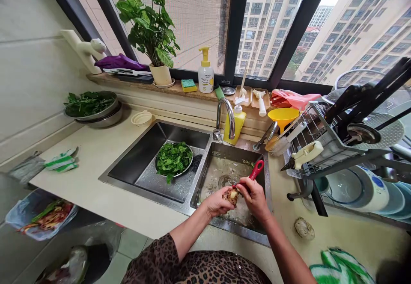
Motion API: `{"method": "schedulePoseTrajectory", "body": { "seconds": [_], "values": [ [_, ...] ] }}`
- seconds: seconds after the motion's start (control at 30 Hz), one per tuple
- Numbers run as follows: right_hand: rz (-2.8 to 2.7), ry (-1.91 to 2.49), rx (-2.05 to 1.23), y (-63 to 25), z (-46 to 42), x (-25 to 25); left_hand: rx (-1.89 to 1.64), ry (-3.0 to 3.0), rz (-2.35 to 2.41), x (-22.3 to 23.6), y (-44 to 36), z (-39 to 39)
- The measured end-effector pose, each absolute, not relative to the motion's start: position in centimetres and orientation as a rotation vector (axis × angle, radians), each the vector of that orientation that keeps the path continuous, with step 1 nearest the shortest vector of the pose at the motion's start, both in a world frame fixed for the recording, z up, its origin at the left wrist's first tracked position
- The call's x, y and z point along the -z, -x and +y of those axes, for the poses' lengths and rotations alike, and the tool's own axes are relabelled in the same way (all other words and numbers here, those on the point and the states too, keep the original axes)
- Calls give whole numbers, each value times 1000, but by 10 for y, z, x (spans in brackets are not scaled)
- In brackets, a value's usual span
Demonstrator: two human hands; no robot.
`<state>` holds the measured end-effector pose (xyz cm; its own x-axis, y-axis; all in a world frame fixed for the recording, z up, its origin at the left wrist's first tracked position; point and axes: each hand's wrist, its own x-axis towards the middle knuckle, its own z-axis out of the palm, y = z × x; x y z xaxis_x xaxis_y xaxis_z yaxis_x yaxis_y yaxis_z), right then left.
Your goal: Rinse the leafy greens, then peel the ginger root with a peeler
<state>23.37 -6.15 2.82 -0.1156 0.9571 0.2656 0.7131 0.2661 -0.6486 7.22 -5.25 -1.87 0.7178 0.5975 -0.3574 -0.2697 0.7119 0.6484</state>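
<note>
Over the right sink basin (212,181), my left hand (220,202) is closed around a lumpy brown root vegetable (232,196), its exact kind unclear. A pale, skinless patch shows on its top. My right hand (253,194) grips a red-handled peeler (257,170), whose looped handle end points up and away. Its working end meets the vegetable and is mostly hidden by my fingers. Below both hands, the basin has wet scraps and murky water on its floor. In the left basin (128,168) rests a round colander of green leaves (174,160).
A chrome faucet (226,113) arches between the basins. To the right, a crowded dish rack (317,147) carries utensils and bowls; a pale brown lump (304,228) lies before it. Leafy greens (91,103) fill bowls at the far left, above a lined waste bin (19,209).
</note>
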Motion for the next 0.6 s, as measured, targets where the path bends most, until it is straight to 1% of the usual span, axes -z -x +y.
{"method": "schedulePoseTrajectory", "body": {
  "seconds": [0.07,0.13,0.2,0.23,0.4,0.53,0.6],
  "values": [
    [-1987,1481,-494,-230,-64,-27,-502,-567,580,21,-74,-52],
    [-2030,1562,-372,-232,-62,-24,-460,-540,564,21,-74,-52],
    [-1956,1663,-250,-237,-59,-20,-439,-524,560,20,-74,-53],
    [-1899,1681,-239,-240,-57,-19,-436,-515,562,19,-74,-53],
    [-1894,1527,-497,-246,-55,-16,-452,-488,542,16,-75,-53],
    [-1729,1646,-375,-252,-53,-15,-422,-533,488,19,-74,-53],
    [-1781,1571,-477,-255,-53,-16,-420,-565,491,21,-74,-53]
  ]
}}
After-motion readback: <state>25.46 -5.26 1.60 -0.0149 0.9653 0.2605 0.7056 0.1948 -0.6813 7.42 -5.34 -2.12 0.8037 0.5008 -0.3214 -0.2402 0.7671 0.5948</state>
